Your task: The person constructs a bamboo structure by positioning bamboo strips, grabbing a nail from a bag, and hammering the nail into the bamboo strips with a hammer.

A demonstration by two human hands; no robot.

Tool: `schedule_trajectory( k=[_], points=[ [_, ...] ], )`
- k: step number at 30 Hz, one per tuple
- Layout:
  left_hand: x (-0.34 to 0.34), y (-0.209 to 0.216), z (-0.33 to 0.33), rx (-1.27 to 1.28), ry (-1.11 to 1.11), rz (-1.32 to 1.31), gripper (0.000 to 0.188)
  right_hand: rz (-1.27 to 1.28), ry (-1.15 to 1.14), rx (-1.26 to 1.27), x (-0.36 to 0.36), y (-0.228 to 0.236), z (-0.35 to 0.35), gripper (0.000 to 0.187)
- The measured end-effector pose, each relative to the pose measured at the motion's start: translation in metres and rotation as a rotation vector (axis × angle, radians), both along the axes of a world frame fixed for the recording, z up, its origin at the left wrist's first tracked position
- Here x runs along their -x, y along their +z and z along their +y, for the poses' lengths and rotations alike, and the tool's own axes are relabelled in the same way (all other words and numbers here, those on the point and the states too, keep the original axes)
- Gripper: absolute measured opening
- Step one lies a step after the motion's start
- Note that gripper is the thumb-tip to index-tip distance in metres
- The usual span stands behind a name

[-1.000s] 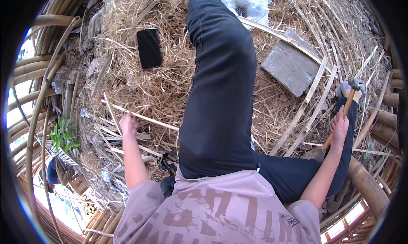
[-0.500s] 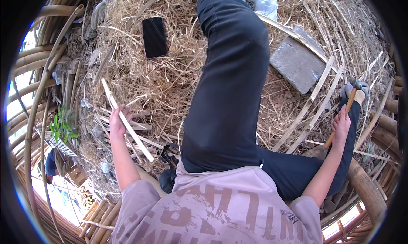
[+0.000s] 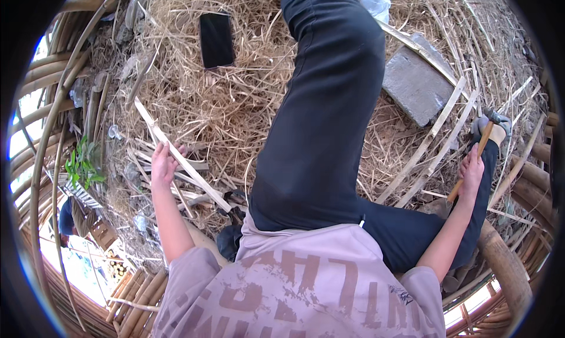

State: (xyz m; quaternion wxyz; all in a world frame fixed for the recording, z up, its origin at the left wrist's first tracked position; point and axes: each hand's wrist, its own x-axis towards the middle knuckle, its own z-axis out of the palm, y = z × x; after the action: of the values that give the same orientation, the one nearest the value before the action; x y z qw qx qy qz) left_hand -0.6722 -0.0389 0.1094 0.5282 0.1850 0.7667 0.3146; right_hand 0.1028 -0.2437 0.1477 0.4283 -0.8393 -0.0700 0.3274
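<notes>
My left hand is closed around a pale split-bamboo strip, gripping it near its middle. The strip slants from the straw at upper left down toward my hip. Below that hand, several more loose strips lie on the ground. Out to the right, my right hand wraps round the wooden handle of a hammer. The hammer's dark metal head points up and away, beside my bent leg and foot.
Straw and shavings cover the ground. A black phone lies at upper left. A grey stone block and long bamboo strips lie right of my raised leg. Bamboo poles curve along both sides; another person is far left.
The bamboo strip in my left hand has turned a little, its near end swinging right toward my hip. My right hand keeps hold of the hammer, almost unmoved. The view has shifted slightly.
</notes>
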Motion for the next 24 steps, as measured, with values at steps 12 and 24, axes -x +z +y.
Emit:
schedule_trajectory(
  k=[12, 24],
  points=[
    [0.172, -0.018, -0.05, -0.375, 0.721, 0.3, 0.038, -0.025, 0.001, 0.077, -0.001, -0.002, -0.002, 0.041],
    [-0.069, -0.057, -0.026, -0.102, -0.826, 1.192, 0.03, -0.044, 0.056, 0.105, -0.003, -0.011, -0.006, 0.039]
  ],
)
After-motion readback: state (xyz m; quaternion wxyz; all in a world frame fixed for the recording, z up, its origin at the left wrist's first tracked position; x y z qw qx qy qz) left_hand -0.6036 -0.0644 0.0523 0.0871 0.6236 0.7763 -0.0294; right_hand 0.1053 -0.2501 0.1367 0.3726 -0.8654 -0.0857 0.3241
